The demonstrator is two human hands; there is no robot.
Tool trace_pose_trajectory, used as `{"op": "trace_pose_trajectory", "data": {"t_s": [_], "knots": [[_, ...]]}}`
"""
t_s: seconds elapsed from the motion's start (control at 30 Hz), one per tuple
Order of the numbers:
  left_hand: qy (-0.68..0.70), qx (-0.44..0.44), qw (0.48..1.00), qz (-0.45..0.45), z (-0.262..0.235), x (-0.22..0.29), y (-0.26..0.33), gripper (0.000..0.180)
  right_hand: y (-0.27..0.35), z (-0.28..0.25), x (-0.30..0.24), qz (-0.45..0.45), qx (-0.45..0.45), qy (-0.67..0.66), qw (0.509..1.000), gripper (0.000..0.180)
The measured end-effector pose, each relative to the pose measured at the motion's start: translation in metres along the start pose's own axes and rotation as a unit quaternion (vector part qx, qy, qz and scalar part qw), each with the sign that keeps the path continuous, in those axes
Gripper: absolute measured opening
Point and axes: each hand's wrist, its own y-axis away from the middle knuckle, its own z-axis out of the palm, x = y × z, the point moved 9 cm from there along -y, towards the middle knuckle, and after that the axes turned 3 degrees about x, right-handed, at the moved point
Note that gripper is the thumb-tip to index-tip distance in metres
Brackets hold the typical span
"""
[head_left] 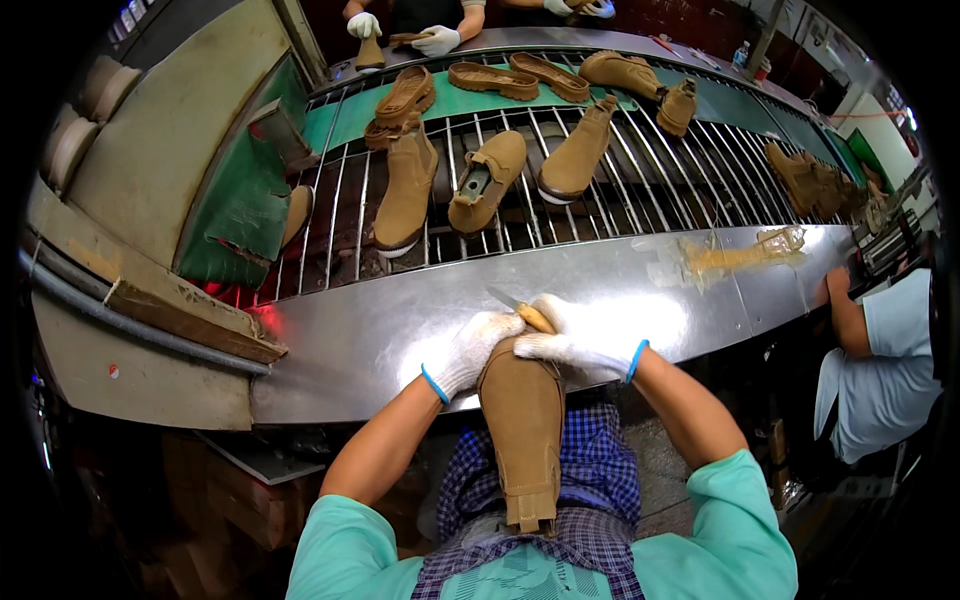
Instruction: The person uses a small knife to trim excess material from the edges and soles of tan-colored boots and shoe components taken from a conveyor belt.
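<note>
A tan suede ankle boot (522,425) stretches toward my body, its toe at the bench edge and its pull tab near my apron. My left hand (478,348), in a white knit glove with a blue cuff, is closed around the left side of the toe. My right hand (575,338), gloved alike, grips a small knife with a yellow handle (535,318) and touches the other side of the toe. The knife's thin blade points up and left, over the metal bench. The boot's underside is hidden from view.
A metal bench (345,335) borders a rack of metal rods (520,225). Several tan boots (407,190) and brown soles (495,80) lie on the rack and the green belt (340,125) behind it. Gloved co-workers (435,40) handle footwear across it; another person (880,360) is at right.
</note>
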Motion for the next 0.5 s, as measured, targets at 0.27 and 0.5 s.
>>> {"op": "trace_pose_trajectory", "data": {"t_s": [0.27,0.5], "knots": [[0.076,0.015,0.997,-0.004,-0.017,-0.020,-0.009,0.041,-0.043,-0.010,-0.060,0.010,-0.274,0.189,0.943,0.079],[0.073,-0.007,0.997,0.004,0.003,0.002,0.007,0.038,-0.034,0.008,-0.020,0.026,-0.288,-0.146,0.946,0.064]]}}
